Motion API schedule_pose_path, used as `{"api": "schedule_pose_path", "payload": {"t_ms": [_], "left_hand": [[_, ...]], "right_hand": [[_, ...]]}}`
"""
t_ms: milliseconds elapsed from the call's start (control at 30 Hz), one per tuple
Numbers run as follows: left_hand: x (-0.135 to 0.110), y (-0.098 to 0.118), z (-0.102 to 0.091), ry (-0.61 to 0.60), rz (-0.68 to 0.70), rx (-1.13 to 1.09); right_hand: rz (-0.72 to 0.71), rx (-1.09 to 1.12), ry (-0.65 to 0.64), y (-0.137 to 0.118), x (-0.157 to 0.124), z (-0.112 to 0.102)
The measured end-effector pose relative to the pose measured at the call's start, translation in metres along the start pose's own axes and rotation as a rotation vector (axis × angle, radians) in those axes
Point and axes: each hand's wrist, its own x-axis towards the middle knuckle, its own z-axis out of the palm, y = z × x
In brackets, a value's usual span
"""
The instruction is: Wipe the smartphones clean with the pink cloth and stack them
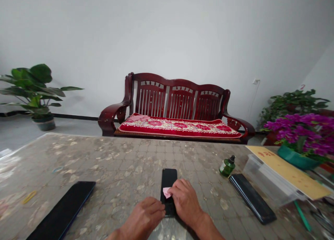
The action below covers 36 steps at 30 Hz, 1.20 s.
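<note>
A black smartphone (169, 176) lies flat on the table in front of me, its screen dark and facing up. My right hand (187, 202) pinches a small folded pink cloth (166, 192) and presses it on the screen. Curled fingers of my left hand (146, 215) grip the lower left edge of the phone. The phone's lower right part is hidden by my right hand. Off to the left lies a larger black slab, perhaps a tablet (64, 212).
A patterned tablecloth (125, 170) covers the table. At right are a green pump bottle (227, 166), a long dark case (252, 198), a clear plastic box (271, 180) with a yellow envelope (289, 170), and purple flowers (305, 132). A yellow band (29, 197) lies far left.
</note>
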Motion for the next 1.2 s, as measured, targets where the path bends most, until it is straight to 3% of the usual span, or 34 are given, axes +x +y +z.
{"api": "schedule_pose_path", "payload": {"t_ms": [167, 400, 600, 833, 1033, 1200], "left_hand": [[-0.001, -0.002, -0.001, -0.013, 0.003, -0.001], [0.001, 0.0, -0.004, -0.015, 0.009, -0.019], [0.001, 0.0, -0.008, -0.004, 0.001, -0.016], [0.0, 0.001, -0.008, 0.037, -0.04, -0.019], [-0.001, 0.001, -0.012, -0.029, -0.091, -0.031], [-0.006, -0.002, -0.007, -0.152, -0.279, 0.042]], "right_hand": [[0.098, 0.016, 0.078, 0.006, 0.003, 0.004], [0.023, 0.049, 0.029, -0.001, -0.001, -0.001], [0.12, 0.005, 0.065, 0.005, 0.0, -0.002], [-0.06, 0.044, 0.043, -0.003, -0.007, -0.005], [0.117, 0.014, 0.178, 0.006, -0.003, 0.004], [0.261, 0.059, 0.258, 0.005, -0.004, 0.008]]}}
